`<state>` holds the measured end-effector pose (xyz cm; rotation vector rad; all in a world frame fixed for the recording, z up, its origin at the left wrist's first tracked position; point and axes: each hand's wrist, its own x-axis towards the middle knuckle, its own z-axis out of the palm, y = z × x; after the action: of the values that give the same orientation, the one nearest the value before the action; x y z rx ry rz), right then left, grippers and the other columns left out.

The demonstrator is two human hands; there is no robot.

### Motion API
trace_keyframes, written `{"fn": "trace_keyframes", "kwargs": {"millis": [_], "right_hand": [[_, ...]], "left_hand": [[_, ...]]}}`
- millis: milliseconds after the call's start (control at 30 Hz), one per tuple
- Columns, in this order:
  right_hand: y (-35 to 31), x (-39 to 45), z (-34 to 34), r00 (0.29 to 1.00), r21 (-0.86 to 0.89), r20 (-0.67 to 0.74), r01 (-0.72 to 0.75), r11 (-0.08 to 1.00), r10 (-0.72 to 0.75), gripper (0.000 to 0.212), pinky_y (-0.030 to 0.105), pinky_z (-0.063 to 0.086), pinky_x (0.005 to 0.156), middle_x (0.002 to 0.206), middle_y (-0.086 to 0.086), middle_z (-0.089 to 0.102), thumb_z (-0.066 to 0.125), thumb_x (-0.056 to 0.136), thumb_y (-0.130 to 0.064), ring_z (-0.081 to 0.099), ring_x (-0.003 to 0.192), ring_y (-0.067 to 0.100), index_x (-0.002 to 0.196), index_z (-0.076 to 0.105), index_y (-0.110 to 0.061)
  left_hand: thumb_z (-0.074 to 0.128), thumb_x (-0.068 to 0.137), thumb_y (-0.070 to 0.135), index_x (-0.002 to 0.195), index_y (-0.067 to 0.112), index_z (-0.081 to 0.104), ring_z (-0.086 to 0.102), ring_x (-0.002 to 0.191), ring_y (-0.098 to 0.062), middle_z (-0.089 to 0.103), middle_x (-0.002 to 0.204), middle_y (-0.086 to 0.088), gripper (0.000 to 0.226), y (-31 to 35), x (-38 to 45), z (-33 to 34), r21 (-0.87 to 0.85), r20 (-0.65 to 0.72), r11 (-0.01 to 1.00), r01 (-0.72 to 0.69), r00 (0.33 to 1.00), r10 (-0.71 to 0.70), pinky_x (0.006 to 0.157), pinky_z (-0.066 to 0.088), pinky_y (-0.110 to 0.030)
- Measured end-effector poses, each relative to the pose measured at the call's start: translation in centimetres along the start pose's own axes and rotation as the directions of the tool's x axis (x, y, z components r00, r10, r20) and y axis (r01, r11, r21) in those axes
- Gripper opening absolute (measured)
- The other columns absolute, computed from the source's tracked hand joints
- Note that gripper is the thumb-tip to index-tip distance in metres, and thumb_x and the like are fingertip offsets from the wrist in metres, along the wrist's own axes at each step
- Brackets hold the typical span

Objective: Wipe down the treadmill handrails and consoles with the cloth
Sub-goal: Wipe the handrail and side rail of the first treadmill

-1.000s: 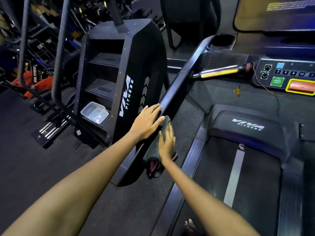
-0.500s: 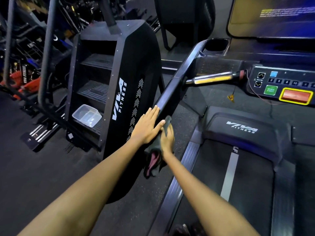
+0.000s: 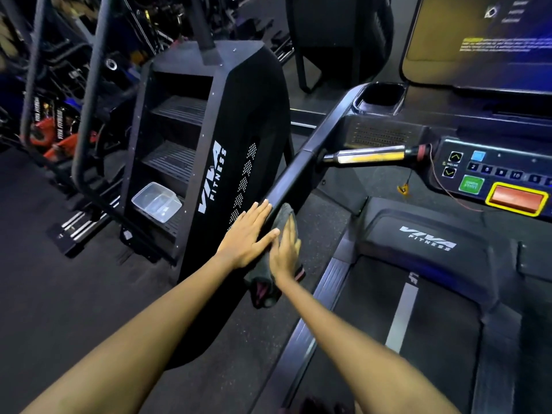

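Observation:
The treadmill's black left handrail (image 3: pixel 301 171) slopes from the console (image 3: pixel 490 174) down toward me. A dark grey cloth (image 3: pixel 285 212) with a pink underside is draped over the rail's lower part. My right hand (image 3: pixel 285 252) presses flat on the cloth with straight fingers. My left hand (image 3: pixel 248 234) lies flat on the rail's outer side, fingers straight, its thumb touching the cloth. The console carries a green button, a red stop button and a lit screen (image 3: pixel 484 40) above.
A black stair-climber machine (image 3: pixel 215 162) stands just left of the rail, with a clear plastic tub (image 3: pixel 156 201) on its lowest step. A silver and yellow grip bar (image 3: pixel 370 153) juts from the console. The treadmill belt (image 3: pixel 403 318) lies at right. Gym racks fill the far left.
Both hands with the cloth have stayed at the same part of the rail. The camera has shifted slightly, so the scene sits a little differently in view.

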<state>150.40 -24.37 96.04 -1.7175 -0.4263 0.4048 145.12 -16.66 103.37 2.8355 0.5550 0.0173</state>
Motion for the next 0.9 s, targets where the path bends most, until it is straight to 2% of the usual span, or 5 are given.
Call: {"fn": "trace_keyframes", "kwargs": {"millis": [267, 400, 533, 700, 900], "right_hand": [[-1.0, 0.9, -0.7, 1.000, -0.112, 0.012, 0.025, 0.993, -0.024, 0.058, 0.035, 0.015, 0.110, 0.155, -0.013, 0.011, 0.038, 0.097, -0.036, 0.028, 0.137, 0.031, 0.149, 0.015, -0.023], [1.0, -2.8, 0.2, 0.996, -0.041, 0.055, 0.071, 0.997, -0.069, 0.070, 0.035, 0.010, 0.114, 0.153, -0.015, 0.009, 0.024, 0.088, -0.052, 0.024, 0.141, 0.024, 0.149, 0.014, -0.020], [1.4, 1.4, -0.2, 1.000, -0.020, -0.010, 0.018, 1.000, -0.018, 0.055, 0.036, 0.011, 0.113, 0.155, -0.006, 0.023, 0.038, 0.094, -0.015, 0.026, 0.140, 0.023, 0.148, 0.024, -0.017], [-0.3, 8.9, -2.7, 0.998, 0.034, -0.055, 0.011, 0.999, -0.009, 0.064, 0.039, 0.011, 0.115, 0.154, 0.000, 0.026, 0.029, 0.088, -0.037, 0.023, 0.142, 0.014, 0.147, 0.026, -0.013], [0.1, 5.4, -1.8, 0.989, -0.042, -0.067, 0.130, 0.991, -0.133, 0.058, 0.018, 0.003, 0.110, 0.153, -0.010, 0.022, 0.029, 0.090, -0.025, 0.029, 0.139, 0.019, 0.147, 0.026, -0.018]], "left_hand": [[0.023, 0.089, 0.055, 0.109, 0.005, 0.061, 0.056, 0.103, -0.026, 0.059, 0.106, -0.010, 0.065, 1.4, 3.1, -0.8, -0.202, -0.242, 0.979, 0.017, 0.968, -0.066, 0.092, 0.036, -0.031], [0.027, 0.094, 0.050, 0.129, 0.004, 0.052, 0.041, 0.132, -0.022, 0.046, 0.141, -0.010, 0.062, 2.7, 6.8, -1.0, -0.165, -0.174, 0.986, -0.026, 0.985, -0.003, 0.110, 0.028, -0.037], [0.032, 0.101, 0.040, 0.149, 0.013, 0.025, 0.006, 0.146, -0.011, 0.015, 0.158, 0.002, 0.056, 3.4, 8.6, 0.3, -0.075, -0.032, 0.997, 0.014, 0.999, -0.016, 0.118, 0.003, -0.036], [0.036, 0.100, 0.038, 0.149, 0.011, 0.021, 0.013, 0.145, -0.012, 0.022, 0.156, -0.002, 0.058, 3.3, 8.3, 0.4, -0.247, -0.126, 0.968, 0.033, 0.990, -0.066, 0.118, 0.006, -0.032], [0.030, 0.088, 0.053, 0.145, 0.007, 0.032, 0.016, 0.145, -0.012, 0.025, 0.155, -0.006, 0.074, 3.2, 8.5, 0.4, -0.311, -0.149, 0.948, 0.068, 0.982, -0.119, 0.118, 0.008, -0.025]]}}
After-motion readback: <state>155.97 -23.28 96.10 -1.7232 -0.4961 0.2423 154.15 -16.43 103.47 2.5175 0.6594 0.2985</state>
